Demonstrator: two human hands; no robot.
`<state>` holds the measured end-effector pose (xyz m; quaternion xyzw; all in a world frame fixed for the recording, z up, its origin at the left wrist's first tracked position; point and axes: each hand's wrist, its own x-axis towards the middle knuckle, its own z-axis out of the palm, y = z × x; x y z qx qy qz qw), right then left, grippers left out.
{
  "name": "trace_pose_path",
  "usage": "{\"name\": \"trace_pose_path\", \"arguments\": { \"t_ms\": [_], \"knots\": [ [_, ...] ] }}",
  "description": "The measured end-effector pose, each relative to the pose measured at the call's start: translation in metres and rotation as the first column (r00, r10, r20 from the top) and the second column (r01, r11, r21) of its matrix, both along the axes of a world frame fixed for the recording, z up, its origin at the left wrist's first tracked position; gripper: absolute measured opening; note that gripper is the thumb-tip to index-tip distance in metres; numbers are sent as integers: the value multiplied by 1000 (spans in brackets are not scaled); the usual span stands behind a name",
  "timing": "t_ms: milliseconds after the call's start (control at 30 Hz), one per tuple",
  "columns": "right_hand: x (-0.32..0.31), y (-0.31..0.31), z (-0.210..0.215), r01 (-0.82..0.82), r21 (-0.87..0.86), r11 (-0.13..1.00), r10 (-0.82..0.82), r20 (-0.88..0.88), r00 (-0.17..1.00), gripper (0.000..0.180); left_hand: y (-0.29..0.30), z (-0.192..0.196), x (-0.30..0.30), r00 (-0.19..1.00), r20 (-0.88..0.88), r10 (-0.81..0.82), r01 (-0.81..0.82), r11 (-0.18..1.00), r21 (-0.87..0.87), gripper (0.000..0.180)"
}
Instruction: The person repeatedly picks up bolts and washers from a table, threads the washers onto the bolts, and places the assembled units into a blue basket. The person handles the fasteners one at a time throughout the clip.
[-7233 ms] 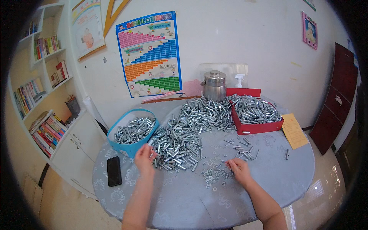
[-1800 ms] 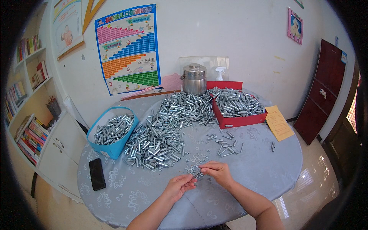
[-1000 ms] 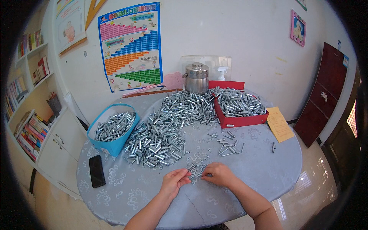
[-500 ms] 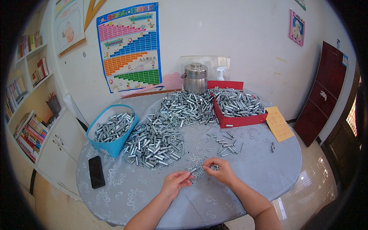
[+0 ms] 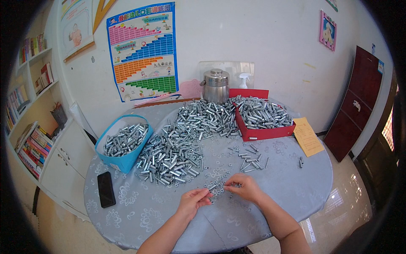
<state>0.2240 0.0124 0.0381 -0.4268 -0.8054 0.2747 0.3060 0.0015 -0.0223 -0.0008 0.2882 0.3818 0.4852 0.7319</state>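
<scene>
My left hand (image 5: 193,201) is closed, with a short silvery bolt (image 5: 212,187) pinched between thumb and fingers, its end pointing up and to the right. Just right of that end, my right hand (image 5: 245,187) has thumb and fingertips pressed together; what they pinch is too small to make out. Loose nuts (image 5: 218,172) lie scattered on the cloth under and beyond both hands. A large heap of metal bolts and sleeves (image 5: 169,158) spreads beyond my left hand. A smaller group of bolts (image 5: 252,161) lies beyond my right hand.
A blue bin (image 5: 134,163) full of metal pieces stands left, a filled red box (image 5: 270,133) at the back right. A black phone (image 5: 106,189), a yellow paper (image 5: 308,137), a steel pot (image 5: 216,86) and a spray bottle (image 5: 244,80) are also on the table (image 5: 296,186).
My right hand has turned slightly, its back rolling more into view, and shifted a little to the right. My left hand and the bolt stay almost in place.
</scene>
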Motion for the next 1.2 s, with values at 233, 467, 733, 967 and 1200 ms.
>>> {"name": "trace_pose_path", "arguments": {
  "t_ms": [233, 467, 733, 967, 1200],
  "knots": [
    [-4, -2, -14, -116, 235, 965, 69, 200, 977, 19, 0, 4, 1, 1000, 15, 18, -18, 1000, -21, 18],
    [-2, 1, -18, -84, 181, 980, 43, 222, 974, 18, 0, 3, 1, 1000, 15, 15, -15, 1000, -18, 19],
    [-8, -5, -1, 67, -169, 983, -114, -286, 951, 21, 0, 3, 1, 1000, 4, 2, -2, 1000, -22, 18],
    [-13, -8, -1, -40, -155, 987, -20, -368, 930, 20, -1, 2, 1, 1000, -7, -21, 20, 1000, -24, 17],
    [-10, -5, -13, 14, -307, 952, -59, -139, 989, 28, -5, 5, 7, 999, -48, -10, 11, 999, 31, 17]
  ]
}}
